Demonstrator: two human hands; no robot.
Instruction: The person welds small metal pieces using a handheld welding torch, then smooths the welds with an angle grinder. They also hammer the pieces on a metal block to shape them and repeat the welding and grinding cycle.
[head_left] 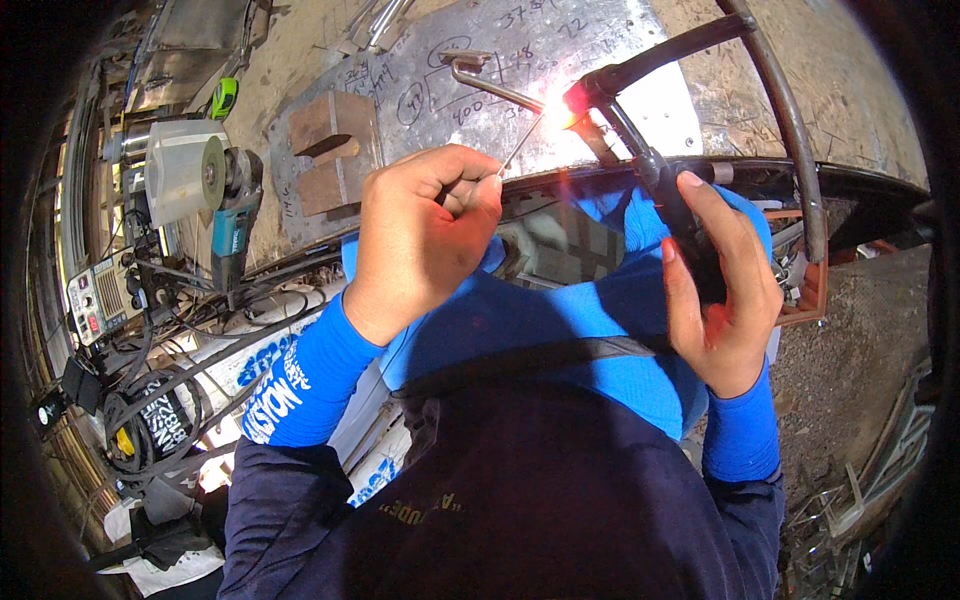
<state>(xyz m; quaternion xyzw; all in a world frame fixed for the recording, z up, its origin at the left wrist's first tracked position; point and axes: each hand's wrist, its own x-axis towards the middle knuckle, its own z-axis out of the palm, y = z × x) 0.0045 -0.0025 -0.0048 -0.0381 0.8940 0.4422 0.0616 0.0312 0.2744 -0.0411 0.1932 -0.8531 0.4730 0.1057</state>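
Observation:
My left hand (425, 225) is closed, pinching a thin welding filler rod (521, 146) that slants up toward a glowing weld spot (561, 114). In my right hand (735, 300) is a black welding torch (662, 185), its head end beside the glow. A bent metal rod (492, 93) runs into the bright spot from the left, its far end at a small metal piece (467, 57). Glare hides the joint itself and the torch tip. Under these lies a grey metal plate (420, 75) with handwritten marks.
A dark bar (680, 50) and curved tube (795, 130) stand at the right. Left are brown steel pieces (325, 140), a teal angle grinder (231, 235), a green tape measure (224, 98) and a control box (100, 295). Tangled cables (130, 420) hang lower left.

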